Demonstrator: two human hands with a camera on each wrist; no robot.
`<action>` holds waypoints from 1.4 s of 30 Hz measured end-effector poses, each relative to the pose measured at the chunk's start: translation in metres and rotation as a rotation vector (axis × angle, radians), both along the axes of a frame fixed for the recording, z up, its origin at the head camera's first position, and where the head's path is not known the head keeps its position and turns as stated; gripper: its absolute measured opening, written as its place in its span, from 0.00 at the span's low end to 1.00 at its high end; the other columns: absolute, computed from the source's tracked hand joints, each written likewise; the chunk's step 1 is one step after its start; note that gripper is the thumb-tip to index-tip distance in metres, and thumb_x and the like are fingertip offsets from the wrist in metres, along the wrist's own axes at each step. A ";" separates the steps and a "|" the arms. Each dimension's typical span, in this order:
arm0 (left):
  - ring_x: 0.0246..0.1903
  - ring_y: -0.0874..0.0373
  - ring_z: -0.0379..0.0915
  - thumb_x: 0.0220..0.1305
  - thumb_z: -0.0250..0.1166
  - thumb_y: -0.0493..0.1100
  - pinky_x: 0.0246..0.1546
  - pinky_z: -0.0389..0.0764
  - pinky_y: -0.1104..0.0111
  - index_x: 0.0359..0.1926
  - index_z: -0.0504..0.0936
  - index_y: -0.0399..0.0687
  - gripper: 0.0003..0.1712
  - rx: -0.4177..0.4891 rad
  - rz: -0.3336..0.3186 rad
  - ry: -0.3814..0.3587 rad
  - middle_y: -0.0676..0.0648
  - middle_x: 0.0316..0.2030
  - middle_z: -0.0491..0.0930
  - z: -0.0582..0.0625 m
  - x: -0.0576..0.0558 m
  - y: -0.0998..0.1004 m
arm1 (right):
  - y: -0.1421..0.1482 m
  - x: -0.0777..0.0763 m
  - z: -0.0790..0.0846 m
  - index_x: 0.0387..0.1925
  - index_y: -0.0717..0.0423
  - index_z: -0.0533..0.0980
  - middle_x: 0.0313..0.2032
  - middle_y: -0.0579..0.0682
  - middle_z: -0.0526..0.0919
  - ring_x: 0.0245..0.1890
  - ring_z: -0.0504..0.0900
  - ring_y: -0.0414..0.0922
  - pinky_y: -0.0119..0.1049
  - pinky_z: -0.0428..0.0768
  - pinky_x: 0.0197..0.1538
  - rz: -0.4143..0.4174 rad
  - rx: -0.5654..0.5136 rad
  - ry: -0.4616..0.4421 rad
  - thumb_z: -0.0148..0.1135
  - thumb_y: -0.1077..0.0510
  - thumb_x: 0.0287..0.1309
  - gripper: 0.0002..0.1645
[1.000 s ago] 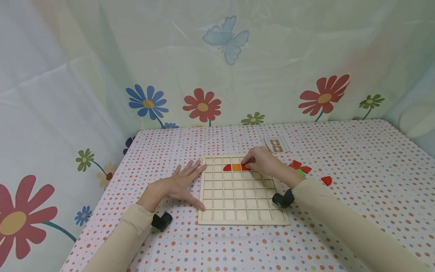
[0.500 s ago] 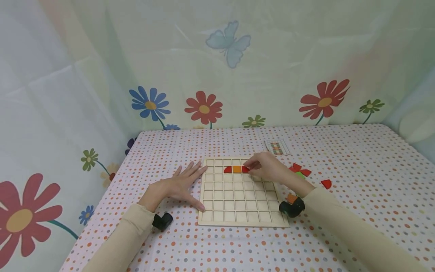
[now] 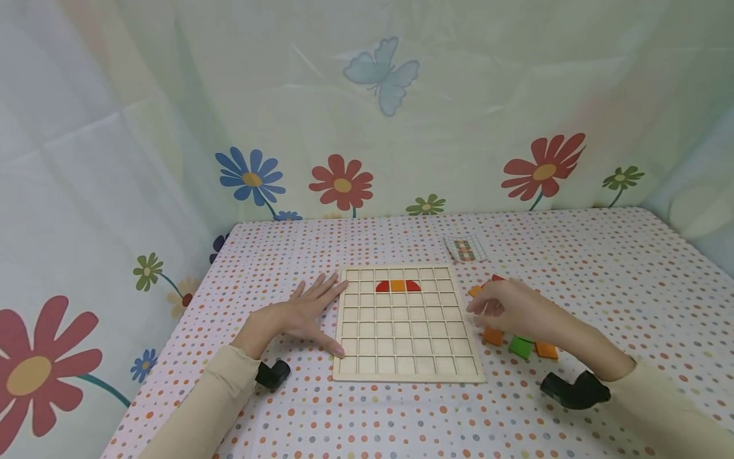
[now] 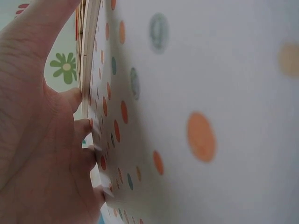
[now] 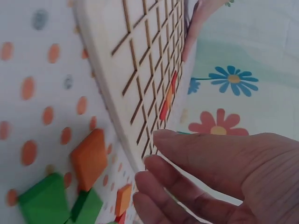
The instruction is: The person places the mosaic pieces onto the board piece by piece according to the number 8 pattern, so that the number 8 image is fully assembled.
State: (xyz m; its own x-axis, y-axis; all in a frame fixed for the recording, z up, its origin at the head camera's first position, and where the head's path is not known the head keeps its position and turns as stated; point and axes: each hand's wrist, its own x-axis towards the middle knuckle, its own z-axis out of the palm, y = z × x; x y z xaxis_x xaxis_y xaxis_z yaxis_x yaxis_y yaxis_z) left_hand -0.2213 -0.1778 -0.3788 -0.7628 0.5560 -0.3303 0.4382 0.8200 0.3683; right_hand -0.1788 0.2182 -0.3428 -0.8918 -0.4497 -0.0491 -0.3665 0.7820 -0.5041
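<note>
A square wooden grid board (image 3: 401,364) lies on the table. In one of its upper rows, an orange square tile (image 3: 397,285) sits between two red rounded tiles, the left one (image 3: 382,286) and the right one (image 3: 413,286). My left hand (image 3: 301,315) is spread, its thumb and a fingertip touching the board's left edge. Just right of the board hovers my right hand (image 3: 518,309), fingers loosely bent; the right wrist view shows nothing between thumb and fingers. Below it lie an orange tile (image 3: 492,336) and a green tile (image 3: 520,347), with others partly hidden.
A small printed card (image 3: 466,248) with a coloured grid pattern lies behind the board. Another orange tile (image 3: 546,350) is at the right of the loose pieces. A red piece (image 3: 497,277) shows behind the right hand. Polka-dot cloth (image 3: 355,421) covers the table.
My right hand has let go of the right red tile, now lying in the grid, and moved right, off the board, over the loose tiles. The left hand stays in place.
</note>
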 end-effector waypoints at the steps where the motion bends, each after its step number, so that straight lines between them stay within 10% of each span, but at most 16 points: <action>1: 0.82 0.45 0.19 0.51 0.79 0.69 0.79 0.30 0.42 0.86 0.38 0.54 0.77 0.000 0.000 -0.001 0.45 0.84 0.27 0.000 0.000 0.000 | 0.004 0.002 -0.002 0.40 0.60 0.88 0.35 0.45 0.87 0.34 0.84 0.43 0.40 0.86 0.37 -0.002 0.008 -0.006 0.75 0.66 0.59 0.07; 18: 0.82 0.46 0.19 0.50 0.79 0.70 0.80 0.30 0.43 0.86 0.38 0.55 0.77 -0.027 0.002 0.019 0.46 0.84 0.27 -0.003 -0.002 0.001 | 0.031 0.027 -0.026 0.35 0.66 0.86 0.28 0.46 0.84 0.28 0.79 0.43 0.42 0.82 0.33 -0.188 0.192 0.034 0.85 0.65 0.43 0.17; 42: 0.82 0.46 0.18 0.50 0.79 0.70 0.80 0.28 0.43 0.86 0.37 0.56 0.77 -0.003 0.005 0.002 0.46 0.84 0.26 -0.003 -0.002 -0.001 | 0.036 0.018 -0.022 0.33 0.60 0.87 0.30 0.44 0.85 0.31 0.82 0.44 0.46 0.84 0.36 -0.171 0.150 -0.066 0.85 0.65 0.42 0.14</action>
